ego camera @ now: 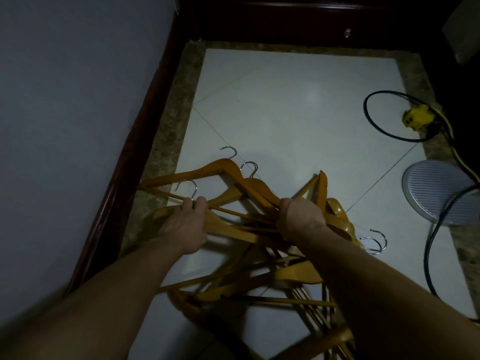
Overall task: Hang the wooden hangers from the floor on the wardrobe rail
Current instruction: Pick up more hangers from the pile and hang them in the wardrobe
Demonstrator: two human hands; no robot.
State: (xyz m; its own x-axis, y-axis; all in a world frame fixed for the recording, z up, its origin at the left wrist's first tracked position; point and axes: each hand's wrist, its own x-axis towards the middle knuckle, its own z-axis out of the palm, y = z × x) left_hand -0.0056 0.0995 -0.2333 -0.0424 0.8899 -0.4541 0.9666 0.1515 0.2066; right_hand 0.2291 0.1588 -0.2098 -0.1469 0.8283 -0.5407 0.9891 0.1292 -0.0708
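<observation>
While the person leans over a white tiled floor [285, 100], a tangled pile of wooden hangers [298, 275] lies on it in the middle of the view. Left of the pile runs a dark wooden frame [135, 152], with a grey wall [78, 100] beyond it. At the pile's left edge, the left hand [185, 226] curls its fingers round the neck of one hanger, just below its metal hook [187, 187]. At the pile's middle, the right hand [301, 219] is closed tight round a bundle of hanger bars. Beyond the pile stands dark furniture with a small metal knob [347, 33]. Right of the pile, well apart from it, lie a looped black cable [366, 110], a yellow plug block [417, 118] and a round ribbed grey base [436, 193].
</observation>
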